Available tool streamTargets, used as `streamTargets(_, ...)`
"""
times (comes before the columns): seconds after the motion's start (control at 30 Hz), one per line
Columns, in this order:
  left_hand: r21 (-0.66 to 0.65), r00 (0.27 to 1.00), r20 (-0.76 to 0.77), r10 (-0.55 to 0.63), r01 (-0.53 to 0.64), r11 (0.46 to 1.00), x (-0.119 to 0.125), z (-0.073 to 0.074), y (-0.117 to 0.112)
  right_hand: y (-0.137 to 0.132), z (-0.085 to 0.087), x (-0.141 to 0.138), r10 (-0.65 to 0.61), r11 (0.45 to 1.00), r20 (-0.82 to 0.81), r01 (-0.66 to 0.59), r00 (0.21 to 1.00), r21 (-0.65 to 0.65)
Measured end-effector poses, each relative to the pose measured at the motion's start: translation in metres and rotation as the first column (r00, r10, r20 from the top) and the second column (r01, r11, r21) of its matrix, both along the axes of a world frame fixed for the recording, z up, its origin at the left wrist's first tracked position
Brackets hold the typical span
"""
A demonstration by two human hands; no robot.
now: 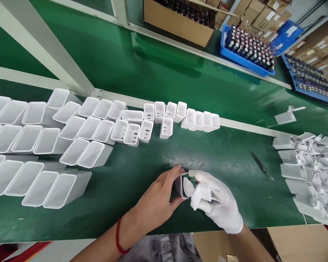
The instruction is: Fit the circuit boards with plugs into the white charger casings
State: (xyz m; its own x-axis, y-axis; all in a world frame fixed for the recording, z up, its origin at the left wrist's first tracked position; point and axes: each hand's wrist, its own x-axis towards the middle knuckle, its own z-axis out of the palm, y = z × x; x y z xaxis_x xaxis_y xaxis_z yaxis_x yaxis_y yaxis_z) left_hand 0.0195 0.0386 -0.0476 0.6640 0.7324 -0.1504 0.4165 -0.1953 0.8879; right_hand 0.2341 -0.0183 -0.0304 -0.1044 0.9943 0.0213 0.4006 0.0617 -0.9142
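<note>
My bare left hand [157, 200], with a red cord at the wrist, is closed around a white plastic case [179, 186] lying on its side. The case's open end faces right. In its mouth sits part of a green circuit board [190, 179], beside a white piece. My right hand [221, 196], in a white glove, grips a white two-pin plug [201, 193] right at that opening. The plug's metal pins point to the right. How far the board reaches inside is hidden by the case wall and my fingers.
Rows of open white cases [68, 189] stand on the green bench [142, 218] at left and centre. Tweezers [262, 165] lie right of my hands. Several cases with plugs [295, 171] crowd the right edge. A shelf behind holds a blue tray [248, 62] and a cardboard box [177, 23].
</note>
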Motion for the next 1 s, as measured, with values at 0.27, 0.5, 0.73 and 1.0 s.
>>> streamTargets(0.27,0.023,1.000,0.006,-0.012,0.012,1.000,0.000,-0.002,-0.001,-0.003,-0.002,0.001,-0.015,1.000,-0.026,0.015,1.000,-0.017)
streamTargets(0.5,0.056,1.000,0.021,-0.023,0.022,0.998,0.001,0.004,0.002,-0.007,-0.002,0.000,-0.062,0.994,-0.108,0.051,0.992,-0.100)
streamTargets(0.73,0.093,0.999,0.020,-0.032,0.030,0.995,0.000,0.006,0.003,-0.002,0.008,-0.002,0.040,0.999,0.055,-0.041,0.998,0.030)
streamTargets(1.0,0.126,1.000,0.018,-0.010,0.008,0.992,0.000,0.000,0.001,0.001,0.000,-0.015,0.047,0.998,0.241,-0.058,0.969,0.039)
